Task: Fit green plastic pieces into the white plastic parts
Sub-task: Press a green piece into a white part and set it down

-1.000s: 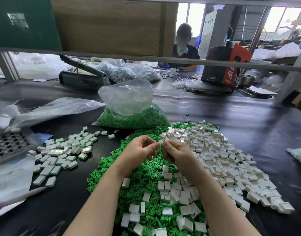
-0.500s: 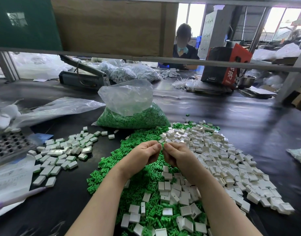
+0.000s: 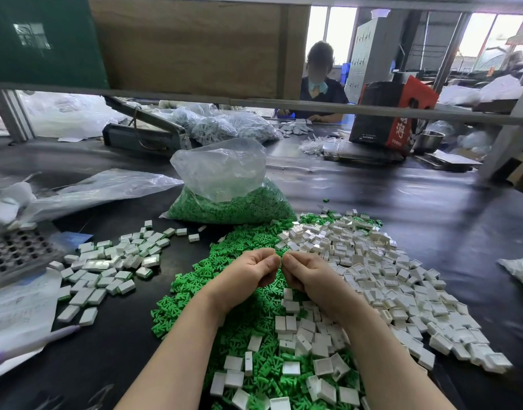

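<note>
While a sliver of green piece (image 3: 282, 255) shows between my fingertips above the green pile (image 3: 213, 291) on the tabletop (image 3: 402, 202), I judge the fitting step is underway. Both left hand (image 3: 248, 272) and right hand (image 3: 306, 275) curl tight, pinching it; any white part stays hidden, and next comes a straight, firm press.

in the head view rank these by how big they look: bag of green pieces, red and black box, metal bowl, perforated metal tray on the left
1. bag of green pieces
2. red and black box, though it sits farther back, so this is apparent size only
3. perforated metal tray, cut off by the frame edge, so unsure against the box
4. metal bowl
</note>
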A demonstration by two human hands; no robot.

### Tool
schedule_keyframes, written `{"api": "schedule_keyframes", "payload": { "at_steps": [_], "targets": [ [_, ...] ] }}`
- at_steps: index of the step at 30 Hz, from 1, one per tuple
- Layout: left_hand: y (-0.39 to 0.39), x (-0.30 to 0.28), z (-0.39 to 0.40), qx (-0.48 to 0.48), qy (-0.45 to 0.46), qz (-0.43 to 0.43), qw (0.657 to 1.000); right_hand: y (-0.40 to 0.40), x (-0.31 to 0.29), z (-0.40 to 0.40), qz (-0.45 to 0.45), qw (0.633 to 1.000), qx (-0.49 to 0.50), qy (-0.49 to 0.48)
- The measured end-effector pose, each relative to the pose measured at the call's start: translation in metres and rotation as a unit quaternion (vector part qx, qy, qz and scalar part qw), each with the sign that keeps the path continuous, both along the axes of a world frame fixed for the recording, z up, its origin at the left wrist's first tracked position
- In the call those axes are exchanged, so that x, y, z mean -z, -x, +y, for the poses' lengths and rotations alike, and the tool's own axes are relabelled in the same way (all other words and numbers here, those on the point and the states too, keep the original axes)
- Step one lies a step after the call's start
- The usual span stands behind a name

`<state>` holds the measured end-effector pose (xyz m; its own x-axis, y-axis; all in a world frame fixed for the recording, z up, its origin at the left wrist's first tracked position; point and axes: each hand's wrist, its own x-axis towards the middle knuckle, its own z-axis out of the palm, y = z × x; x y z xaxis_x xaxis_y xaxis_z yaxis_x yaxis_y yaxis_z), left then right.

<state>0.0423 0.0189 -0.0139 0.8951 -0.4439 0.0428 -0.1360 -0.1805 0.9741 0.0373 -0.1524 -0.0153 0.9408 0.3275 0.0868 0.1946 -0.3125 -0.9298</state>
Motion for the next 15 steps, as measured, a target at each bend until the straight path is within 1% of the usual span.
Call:
{"api": "schedule_keyframes", "payload": {
  "at_steps": [15],
  "targets": [
    [0.0021,-0.0022,-0.0001,-0.010,-0.049,-0.014,0.999,-0.0007,0.0003,-0.0003,-0.016,0.998,0.002,0.055]
  ]
}}
